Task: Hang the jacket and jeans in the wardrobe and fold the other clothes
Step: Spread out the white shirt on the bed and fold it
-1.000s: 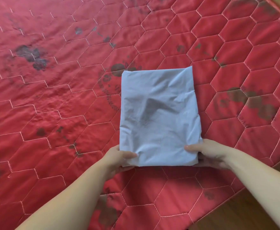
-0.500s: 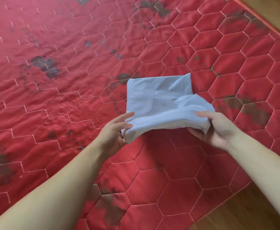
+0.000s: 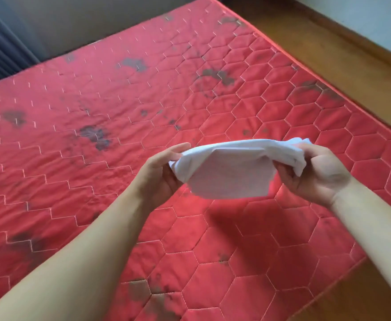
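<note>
The folded white garment [image 3: 231,172] hangs in the air above the near right part of the red quilted mattress [image 3: 97,135], touching nothing but the hands. To keep the fold, carry it level and support it underneath. The left hand [image 3: 162,172] pinches its left edge; the right hand [image 3: 314,174] pinches the bunched right end, both forearms reaching forward.

open red mattress [image 3: 143,158], wooden floor [image 3: 328,54] beside
</note>
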